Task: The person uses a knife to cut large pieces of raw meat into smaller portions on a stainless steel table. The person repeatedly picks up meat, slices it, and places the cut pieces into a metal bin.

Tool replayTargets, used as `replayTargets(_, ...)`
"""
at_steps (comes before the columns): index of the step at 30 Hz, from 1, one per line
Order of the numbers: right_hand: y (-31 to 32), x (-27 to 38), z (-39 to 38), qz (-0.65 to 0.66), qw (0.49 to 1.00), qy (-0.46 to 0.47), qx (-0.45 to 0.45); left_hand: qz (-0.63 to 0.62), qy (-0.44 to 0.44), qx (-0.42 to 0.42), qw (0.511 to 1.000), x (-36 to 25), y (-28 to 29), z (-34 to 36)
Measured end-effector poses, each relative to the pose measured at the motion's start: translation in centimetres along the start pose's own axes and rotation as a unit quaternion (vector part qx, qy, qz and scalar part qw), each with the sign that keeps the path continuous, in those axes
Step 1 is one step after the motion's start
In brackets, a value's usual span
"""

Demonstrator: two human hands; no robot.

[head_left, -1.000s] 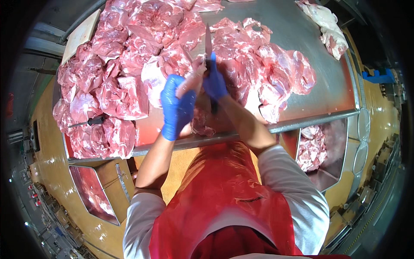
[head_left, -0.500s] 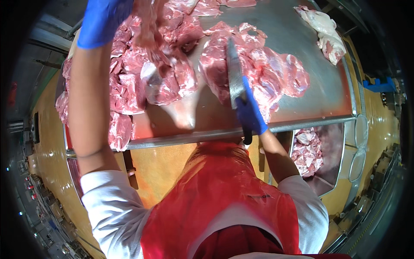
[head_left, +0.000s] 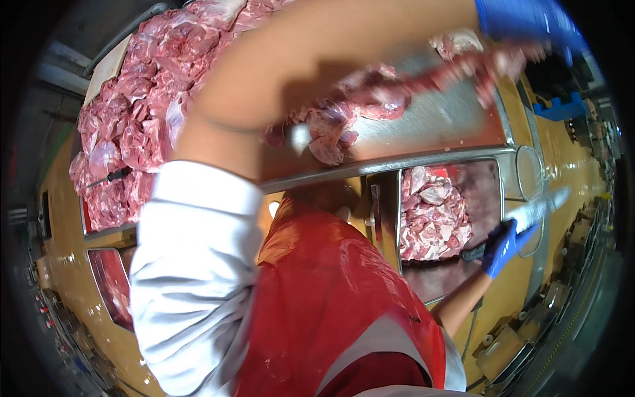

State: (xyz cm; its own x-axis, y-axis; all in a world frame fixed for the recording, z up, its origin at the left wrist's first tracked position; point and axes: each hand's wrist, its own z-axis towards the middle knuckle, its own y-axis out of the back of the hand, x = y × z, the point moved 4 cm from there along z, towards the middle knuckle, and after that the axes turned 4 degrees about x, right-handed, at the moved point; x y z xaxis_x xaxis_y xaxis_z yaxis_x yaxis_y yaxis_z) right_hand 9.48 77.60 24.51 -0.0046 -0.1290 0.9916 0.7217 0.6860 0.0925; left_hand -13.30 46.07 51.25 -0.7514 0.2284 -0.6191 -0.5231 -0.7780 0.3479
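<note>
My left arm reaches across the metal table to the far right, and my left hand [head_left: 529, 23], in a blue glove, is smeared by motion. A long ragged strip of raw meat [head_left: 486, 69] hangs from it, also blurred. Low at the right, my gloved right hand [head_left: 504, 248] is closed round the dark handle of a knife [head_left: 539, 210]. Its blade points up and away to the right, beside the metal bin. Trimmed meat pieces [head_left: 334, 129] lie on the table beneath my left forearm, which hides part of them.
A large heap of raw meat [head_left: 142, 99] covers the table's left side, with a black-handled tool [head_left: 109, 177] lying on it. The table's front edge [head_left: 397, 159] runs above a metal bin [head_left: 489, 182] holding meat trimmings [head_left: 433, 215]. A blue rack [head_left: 562, 109] stands beyond the right end.
My left hand has swung from the upper left to the far right with the meat strip. My right hand has taken the knife off the table meat, down to the right beside the bin.
</note>
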Motion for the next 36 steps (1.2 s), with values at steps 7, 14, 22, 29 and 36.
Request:
replayTargets(7,4.0,-3.6,-0.3,-0.026,0.994,0.0,-0.107,0.08,0.074,-0.041,0.993,15.7,-17.6,-21.1)
replayTargets(14,-10.0,-10.0,-1.1,-0.026,0.996,-0.083,0.03,0.557,0.582,0.065,0.589,20.2,5.0,-45.1)
replayTargets(22,-31.8,-6.7,-4.4,-0.029,0.961,-0.051,0.27,0.337,0.516,-0.024,0.787,28.6,15.5,-49.4)
replayTargets(29,-38.0,-6.8,-6.8,-0.041,0.921,-0.121,0.367,0.047,0.521,-0.179,0.833,25.2,13.1,-53.1)
replayTargets(36,-43.5,-6.8,-4.4,-0.061,0.897,-0.066,0.433,0.19,0.46,-0.267,0.825,21.1,9.2,-52.6)
